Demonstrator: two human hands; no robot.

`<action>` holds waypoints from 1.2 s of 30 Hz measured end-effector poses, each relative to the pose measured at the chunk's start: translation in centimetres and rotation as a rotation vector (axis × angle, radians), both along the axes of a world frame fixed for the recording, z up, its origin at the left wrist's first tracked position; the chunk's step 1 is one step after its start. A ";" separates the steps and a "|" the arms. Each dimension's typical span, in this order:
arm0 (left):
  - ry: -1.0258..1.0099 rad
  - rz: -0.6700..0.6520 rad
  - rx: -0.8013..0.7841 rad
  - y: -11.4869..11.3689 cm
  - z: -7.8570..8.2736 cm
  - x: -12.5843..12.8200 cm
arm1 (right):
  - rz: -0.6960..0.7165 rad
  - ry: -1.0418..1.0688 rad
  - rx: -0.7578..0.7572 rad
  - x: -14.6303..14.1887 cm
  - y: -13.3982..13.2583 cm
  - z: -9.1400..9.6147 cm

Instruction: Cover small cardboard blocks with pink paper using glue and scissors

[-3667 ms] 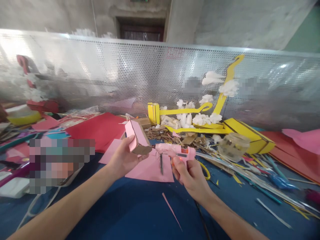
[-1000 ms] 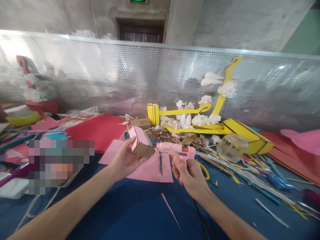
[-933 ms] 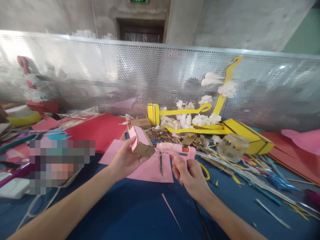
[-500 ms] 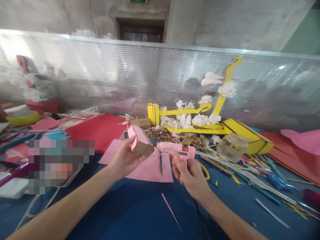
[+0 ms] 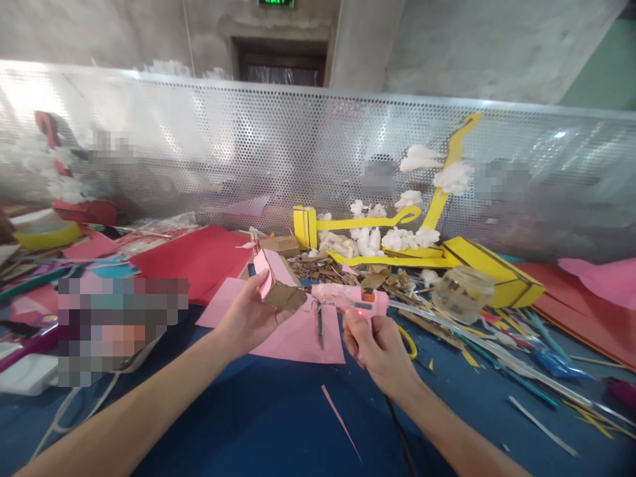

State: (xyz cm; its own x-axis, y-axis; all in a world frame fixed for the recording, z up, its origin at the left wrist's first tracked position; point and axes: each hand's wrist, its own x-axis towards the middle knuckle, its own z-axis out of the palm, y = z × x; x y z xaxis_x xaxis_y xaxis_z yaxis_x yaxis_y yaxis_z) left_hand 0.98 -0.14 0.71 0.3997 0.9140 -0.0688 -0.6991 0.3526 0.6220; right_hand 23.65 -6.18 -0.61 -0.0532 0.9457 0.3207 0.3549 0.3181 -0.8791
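Note:
My left hand (image 5: 247, 317) grips a small cardboard box (image 5: 285, 295) partly covered in pink paper, tilted so that a bare brown side shows. In my right hand (image 5: 372, 341) is a pink glue gun (image 5: 342, 295), its red light lit and a clear glue stick (image 5: 422, 313) running out of its back. The gun's nozzle points left, at the edge of the box; whether it touches I cannot tell. Below the gun, a pink paper sheet (image 5: 298, 338) lies on the blue table (image 5: 238, 417), with the gun's thin wire stand hanging over it.
Yellow paper-covered pieces (image 5: 497, 275) with white fluffy tufts stand by a perforated metal screen (image 5: 223, 146). Cardboard scraps (image 5: 322, 268) lie in front. A clear jar (image 5: 463, 295) stands right of centre. Red paper (image 5: 199, 255) and a white cable (image 5: 67, 411) are on the left.

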 end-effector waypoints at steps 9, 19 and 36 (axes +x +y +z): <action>-0.012 0.015 -0.015 0.1 0.1 0.1 | 0.016 -0.027 0.009 0.0 -0.2 0.3; -0.019 0.008 -0.017 0.2 0.0 -0.1 | -0.003 -0.019 0.013 0.0 -0.1 0.0; 0.010 -0.013 0.004 0.2 -0.3 0.0 | -0.004 -0.011 0.012 0.0 0.0 -0.1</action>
State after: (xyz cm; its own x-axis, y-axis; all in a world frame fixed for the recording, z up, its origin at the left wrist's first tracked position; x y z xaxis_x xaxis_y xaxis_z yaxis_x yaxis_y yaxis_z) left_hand 0.95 0.09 0.38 0.4113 0.9088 -0.0695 -0.6882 0.3597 0.6300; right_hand 23.70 -6.19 -0.74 -0.0534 0.9420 0.3315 0.3657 0.3273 -0.8713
